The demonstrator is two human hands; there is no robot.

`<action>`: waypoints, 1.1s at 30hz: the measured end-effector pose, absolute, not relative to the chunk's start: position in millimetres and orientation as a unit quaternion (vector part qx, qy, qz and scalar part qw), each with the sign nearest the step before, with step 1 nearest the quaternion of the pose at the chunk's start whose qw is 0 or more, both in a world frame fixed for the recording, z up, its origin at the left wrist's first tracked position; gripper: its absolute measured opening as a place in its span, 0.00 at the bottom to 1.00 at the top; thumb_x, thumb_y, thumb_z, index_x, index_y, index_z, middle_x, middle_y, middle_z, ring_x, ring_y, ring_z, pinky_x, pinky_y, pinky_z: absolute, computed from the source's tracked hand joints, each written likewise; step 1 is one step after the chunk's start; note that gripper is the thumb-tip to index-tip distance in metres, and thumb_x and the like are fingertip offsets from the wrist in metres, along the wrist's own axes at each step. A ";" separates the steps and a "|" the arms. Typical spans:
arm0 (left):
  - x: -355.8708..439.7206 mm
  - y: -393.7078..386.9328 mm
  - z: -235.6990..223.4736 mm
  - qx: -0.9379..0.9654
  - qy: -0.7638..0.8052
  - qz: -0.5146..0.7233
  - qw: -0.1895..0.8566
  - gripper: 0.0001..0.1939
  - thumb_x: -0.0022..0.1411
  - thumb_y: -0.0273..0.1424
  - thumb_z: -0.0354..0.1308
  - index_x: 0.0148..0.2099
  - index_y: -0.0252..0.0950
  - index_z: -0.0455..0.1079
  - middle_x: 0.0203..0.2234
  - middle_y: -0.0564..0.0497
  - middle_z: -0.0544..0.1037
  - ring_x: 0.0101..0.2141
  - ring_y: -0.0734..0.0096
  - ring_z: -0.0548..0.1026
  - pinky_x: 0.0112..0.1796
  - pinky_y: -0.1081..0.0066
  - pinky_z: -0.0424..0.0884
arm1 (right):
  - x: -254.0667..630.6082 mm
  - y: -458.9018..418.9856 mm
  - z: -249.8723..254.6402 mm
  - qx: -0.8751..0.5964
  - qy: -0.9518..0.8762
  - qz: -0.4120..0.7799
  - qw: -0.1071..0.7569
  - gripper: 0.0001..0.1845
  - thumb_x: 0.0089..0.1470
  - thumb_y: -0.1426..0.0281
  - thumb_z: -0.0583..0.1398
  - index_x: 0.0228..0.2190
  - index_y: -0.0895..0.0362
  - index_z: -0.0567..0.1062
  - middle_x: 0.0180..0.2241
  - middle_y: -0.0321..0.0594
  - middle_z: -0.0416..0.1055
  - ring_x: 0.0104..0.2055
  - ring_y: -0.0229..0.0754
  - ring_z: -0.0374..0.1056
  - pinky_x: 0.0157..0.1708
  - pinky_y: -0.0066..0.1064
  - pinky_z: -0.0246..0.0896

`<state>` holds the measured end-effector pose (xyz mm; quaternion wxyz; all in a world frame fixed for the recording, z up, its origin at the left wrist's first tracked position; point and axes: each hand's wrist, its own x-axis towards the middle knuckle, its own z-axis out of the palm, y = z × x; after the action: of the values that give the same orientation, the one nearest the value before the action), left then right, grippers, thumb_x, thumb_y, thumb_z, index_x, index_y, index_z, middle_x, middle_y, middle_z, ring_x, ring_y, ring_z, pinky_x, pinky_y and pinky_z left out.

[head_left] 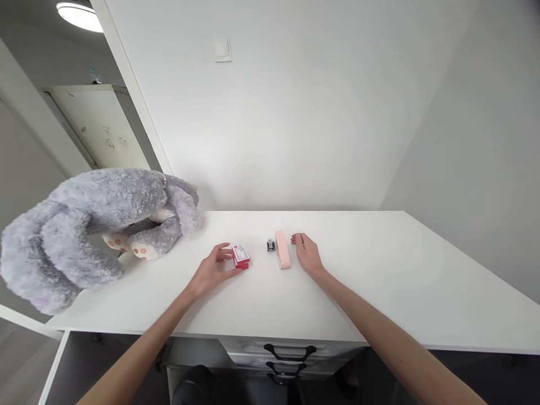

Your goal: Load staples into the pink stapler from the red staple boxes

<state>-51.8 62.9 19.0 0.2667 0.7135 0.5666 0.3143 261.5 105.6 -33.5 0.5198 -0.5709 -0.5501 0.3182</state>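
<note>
Left of frame centre, the left hand point(213, 269) holds a small red-and-white cardboard box point(241, 256) by its edges, likely steadying it; right of centre, the right hand point(307, 254) curls beside a slim pale-pink stapler point(283, 251); whether it grips anything, I cannot tell.

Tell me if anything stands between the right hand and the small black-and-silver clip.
Yes: the pink stapler lies between the right hand and the small black-and-silver clip, across the straight sideways path. Nothing visible covers the clip from above, so reaching over the stapler looks possible.
</note>
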 end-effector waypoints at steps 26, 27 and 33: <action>-118.7 62.7 53.5 0.694 0.712 0.085 0.064 0.50 0.45 0.49 0.67 0.66 0.33 0.58 0.61 0.32 0.71 0.62 0.39 0.69 0.57 0.50 0.70 | 265.0 104.6 -37.8 -0.560 -0.556 0.331 0.518 0.19 0.63 0.57 0.49 0.37 0.52 0.76 0.47 0.44 0.78 0.49 0.49 0.72 0.51 0.40 0.63; -112.9 62.2 50.7 0.713 0.691 0.105 0.049 0.47 0.48 0.49 0.65 0.66 0.34 0.59 0.63 0.33 0.68 0.64 0.41 0.66 0.59 0.51 0.68 | 265.0 104.5 -37.8 -0.560 -0.557 0.331 0.516 0.19 0.63 0.57 0.49 0.37 0.52 0.76 0.47 0.44 0.78 0.49 0.49 0.72 0.50 0.40 0.63; -46.4 61.5 23.4 0.835 0.522 0.176 0.013 0.24 0.68 0.42 0.51 0.62 0.39 0.65 0.65 0.42 0.68 0.66 0.53 0.64 0.66 0.53 0.60 | 265.4 105.5 -37.5 -0.565 -0.567 0.326 0.504 0.18 0.63 0.58 0.50 0.37 0.52 0.77 0.48 0.45 0.78 0.50 0.50 0.72 0.51 0.41 0.64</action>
<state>-46.4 61.5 23.4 0.0129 0.8346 0.5218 0.1759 265.4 105.5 -37.5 0.5037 -0.5646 -0.5669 0.3258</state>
